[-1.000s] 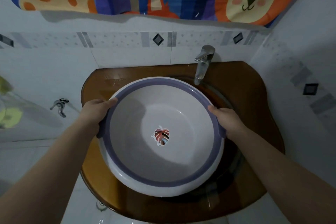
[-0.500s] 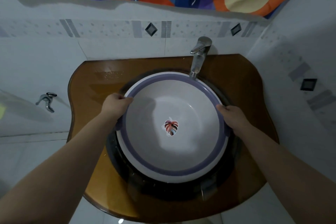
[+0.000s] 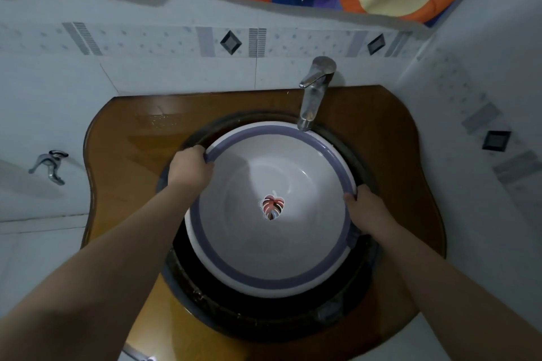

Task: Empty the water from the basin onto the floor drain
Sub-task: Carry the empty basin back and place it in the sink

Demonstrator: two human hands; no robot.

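In the dark glass sink (image 3: 264, 322) under the chrome tap (image 3: 313, 97), your left hand (image 3: 190, 168) and right hand (image 3: 366, 206) clamp the white, purple-rimmed plastic basin (image 3: 264, 258), lowered there since a second ago; it looks emptied.

A brown, glossy wooden tabletop (image 3: 123, 138) with curved edges stood against the tiled wall — a dark round sink (image 3: 264, 313) was sunk in it, a chrome faucet (image 3: 313, 94) rose at its back, and the white, purple-rimmed basin (image 3: 264, 243) sat in the sink.
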